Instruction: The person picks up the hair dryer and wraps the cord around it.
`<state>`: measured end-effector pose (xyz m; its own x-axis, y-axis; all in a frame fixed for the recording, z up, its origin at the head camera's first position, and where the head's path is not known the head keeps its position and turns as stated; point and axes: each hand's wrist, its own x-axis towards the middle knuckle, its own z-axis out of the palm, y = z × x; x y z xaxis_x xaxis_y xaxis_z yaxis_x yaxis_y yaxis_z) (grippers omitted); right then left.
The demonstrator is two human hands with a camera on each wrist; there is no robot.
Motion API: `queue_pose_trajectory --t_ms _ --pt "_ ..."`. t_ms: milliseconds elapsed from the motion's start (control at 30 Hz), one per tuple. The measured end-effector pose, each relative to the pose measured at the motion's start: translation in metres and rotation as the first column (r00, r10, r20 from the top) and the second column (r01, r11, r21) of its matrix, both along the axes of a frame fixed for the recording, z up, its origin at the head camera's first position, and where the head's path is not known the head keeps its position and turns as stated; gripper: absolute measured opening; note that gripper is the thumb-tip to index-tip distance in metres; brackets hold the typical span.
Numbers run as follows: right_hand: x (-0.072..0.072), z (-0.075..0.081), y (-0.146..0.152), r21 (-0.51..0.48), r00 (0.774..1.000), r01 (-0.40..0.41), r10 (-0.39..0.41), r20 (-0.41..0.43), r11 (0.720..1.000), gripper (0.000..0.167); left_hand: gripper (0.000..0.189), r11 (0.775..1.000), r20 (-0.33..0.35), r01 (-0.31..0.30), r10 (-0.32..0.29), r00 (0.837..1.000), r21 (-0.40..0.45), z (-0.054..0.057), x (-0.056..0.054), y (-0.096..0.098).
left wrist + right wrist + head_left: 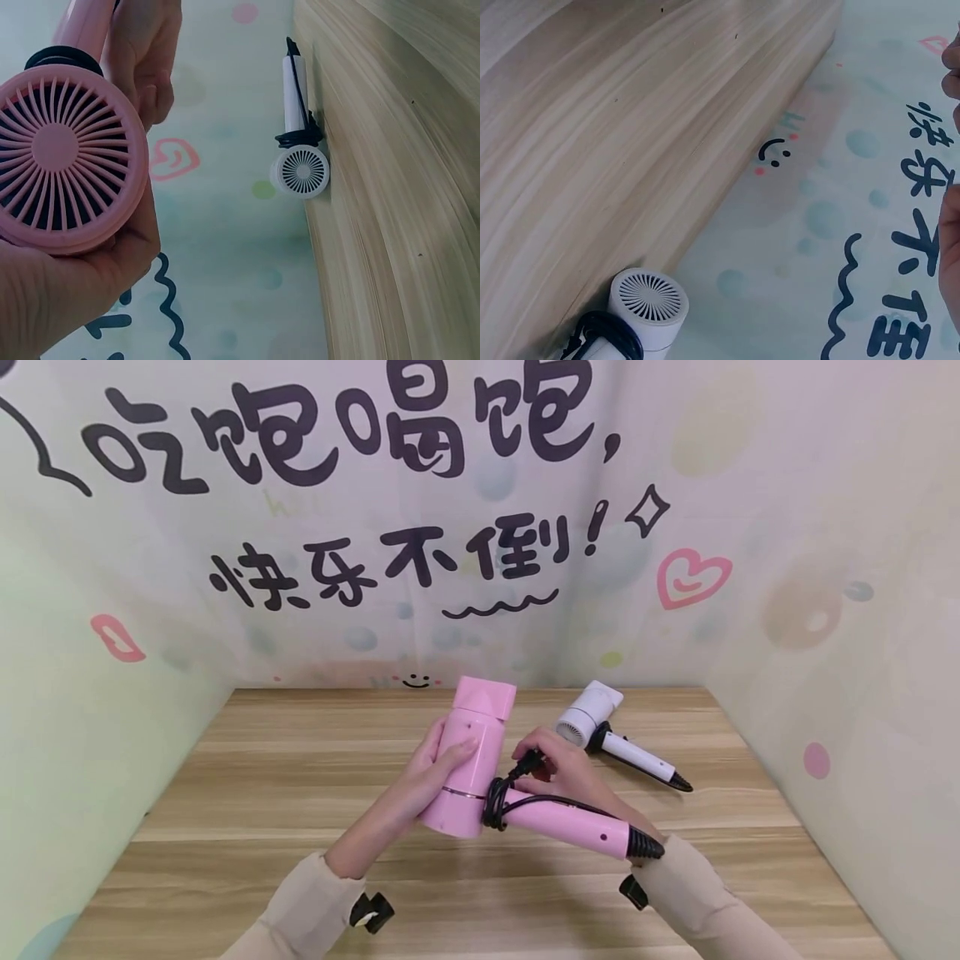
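Observation:
A pink hair dryer (480, 752) is held up over the table, its nozzle pointing away and its handle (570, 823) slanting to the right. My left hand (442, 764) grips the barrel, thumb lying across the top. A black power cord (495, 802) is wound around the handle close to the barrel. Beside that coil, my right hand (562, 764) pinches the cord's black plug (527, 763) with curled fingers. The left wrist view shows the dryer's round slatted intake grille (56, 148), with the right hand (142, 60) behind the handle.
A white hair dryer (588, 714) lies at the back right of the wood-grain table (300, 793), black cord wrapped at its handle (637, 757). Its grille (649, 297) shows in the right wrist view. A printed cloth backdrop (360, 635) stands behind and along both sides.

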<state>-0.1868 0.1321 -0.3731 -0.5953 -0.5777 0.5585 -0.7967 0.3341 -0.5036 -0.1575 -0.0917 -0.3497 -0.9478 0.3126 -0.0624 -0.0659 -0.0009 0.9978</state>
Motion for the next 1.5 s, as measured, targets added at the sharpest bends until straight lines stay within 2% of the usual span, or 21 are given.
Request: queue_pose_trajectory --t_ms 100,233,300,400,500,567,667,800,900,1000,1100,1167,1200,1233,1300,1367,1433,1500 --pt "0.005 0.000 0.001 -0.097 0.989 -0.059 0.071 0.127 0.994 0.031 0.057 1.000 0.012 0.029 -0.029 1.000 0.002 -0.002 0.000 -0.002" --pt "0.015 -0.001 0.006 -0.201 0.938 -0.097 0.158 0.310 0.975 0.026 0.060 0.995 -0.006 0.071 -0.072 0.997 -0.069 -0.005 0.000 -0.004" --pt "0.018 -0.001 0.008 -0.201 0.920 -0.100 0.167 0.354 0.975 0.023 0.062 0.989 -0.033 0.085 -0.089 0.995 -0.121 -0.007 0.001 -0.002" --pt "0.022 0.000 0.010 -0.173 0.917 -0.116 0.173 0.361 0.978 0.022 0.064 0.984 -0.067 0.074 -0.086 0.994 -0.164 -0.010 0.001 0.000" --pt "0.025 0.002 0.010 -0.135 0.922 -0.092 0.136 0.362 0.986 0.022 0.064 0.987 -0.068 0.022 -0.033 0.997 -0.157 -0.013 0.001 0.002" --pt "0.027 0.003 0.009 -0.090 0.934 -0.047 0.076 0.349 0.995 0.022 0.064 0.989 -0.064 -0.026 0.017 0.998 -0.145 -0.017 -0.001 0.004" --pt "0.030 0.002 0.008 -0.010 0.940 0.010 -0.006 0.340 1.000 0.026 0.064 0.988 -0.049 -0.085 0.080 0.996 -0.132 -0.024 -0.005 0.005" --pt "0.035 -0.006 0.005 0.068 0.928 0.056 -0.077 0.365 0.996 0.042 0.067 0.984 -0.024 -0.119 0.117 0.993 -0.130 -0.036 -0.013 0.007" --pt "0.038 -0.016 0.002 0.149 0.949 0.115 -0.153 0.276 0.982 0.052 0.070 0.984 0.007 -0.127 0.129 0.992 -0.124 -0.044 -0.019 0.009" --pt "0.038 -0.029 -0.002 0.216 0.973 0.201 -0.220 0.071 0.956 0.055 0.073 0.984 0.039 -0.126 0.132 0.991 -0.127 -0.053 -0.025 0.012" --pt "0.036 -0.044 -0.004 0.232 0.962 0.272 -0.257 -0.092 0.934 0.056 0.075 0.983 0.058 -0.129 0.137 0.989 -0.131 -0.061 -0.029 0.014" --pt "0.034 -0.053 -0.005 0.232 0.949 0.299 -0.263 -0.175 0.926 0.054 0.077 0.982 0.064 -0.131 0.141 0.988 -0.137 -0.066 -0.032 0.016" --pt "0.033 -0.057 -0.005 0.228 0.944 0.304 -0.259 -0.205 0.925 0.053 0.076 0.981 0.068 -0.133 0.143 0.987 -0.138 -0.064 -0.031 0.017" --pt "0.032 -0.061 -0.004 0.222 0.937 0.306 -0.252 -0.240 0.926 0.051 0.076 0.981 0.067 -0.135 0.145 0.987 -0.141 -0.066 -0.032 0.018" --pt "0.030 -0.067 -0.003 0.215 0.931 0.299 -0.234 -0.281 0.930 0.048 0.076 0.979 0.070 -0.139 0.150 0.986 -0.149 -0.071 -0.034 0.021" --pt "0.027 -0.070 -0.001 0.211 0.933 0.283 -0.217 -0.288 0.936 0.045 0.077 0.976 0.073 -0.141 0.155 0.985 -0.168 -0.074 -0.037 0.023" --pt "0.025 -0.071 0.001 0.223 0.942 0.271 -0.211 -0.260 0.936 0.043 0.078 0.971 0.079 -0.144 0.161 0.984 -0.190 -0.081 -0.043 0.025" --pt "0.024 -0.070 0.003 0.247 0.954 0.268 -0.220 -0.205 0.931 0.042 0.079 0.967 0.083 -0.142 0.163 0.983 -0.210 -0.082 -0.045 0.027"
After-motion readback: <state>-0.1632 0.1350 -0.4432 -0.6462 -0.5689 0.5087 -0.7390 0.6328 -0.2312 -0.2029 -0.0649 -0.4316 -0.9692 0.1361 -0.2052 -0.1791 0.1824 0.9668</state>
